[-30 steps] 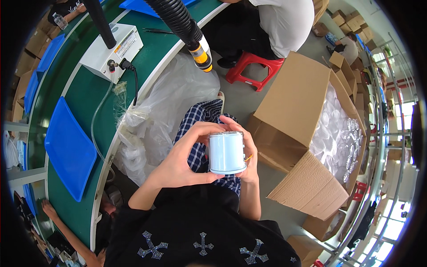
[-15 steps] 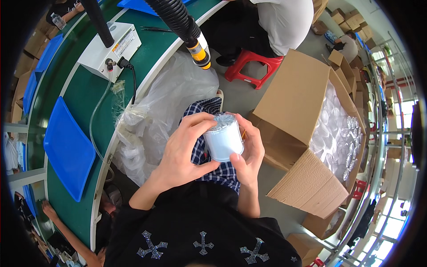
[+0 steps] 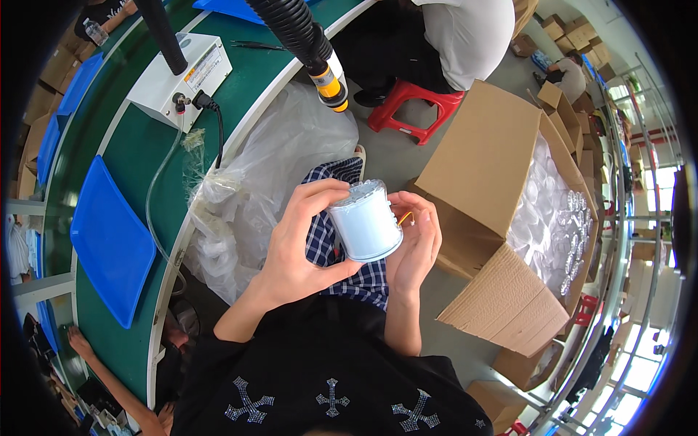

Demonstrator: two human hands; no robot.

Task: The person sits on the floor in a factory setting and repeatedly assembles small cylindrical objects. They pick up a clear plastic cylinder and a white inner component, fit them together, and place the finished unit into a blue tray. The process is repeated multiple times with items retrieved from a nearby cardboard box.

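Observation:
A pale blue, drum-shaped housing (image 3: 366,229) with a clear, ridged top is held above my lap, tilted slightly. My left hand (image 3: 294,247) grips it from the left, fingers at the upper rim and thumb low on its side. On its right side are small clear ridges and a short red and yellow wire (image 3: 405,217). My right hand (image 3: 414,243) is beside that wire, palm toward the housing, its fingers loosely bent and apart. Whether its fingertips touch the housing is hard to see.
A cardboard box (image 3: 472,156) of clear plastic parts (image 3: 542,225) stands open at right. On the curved green bench (image 3: 116,291) at left are a blue tray (image 3: 113,243) and a white device (image 3: 182,73). A black hose (image 3: 294,33) hangs ahead, near a person on a red stool (image 3: 414,109).
My right thumb has come off the front of the housing, and the right hand has turned and loosened. The housing has tilted a little in my left hand, showing more wire.

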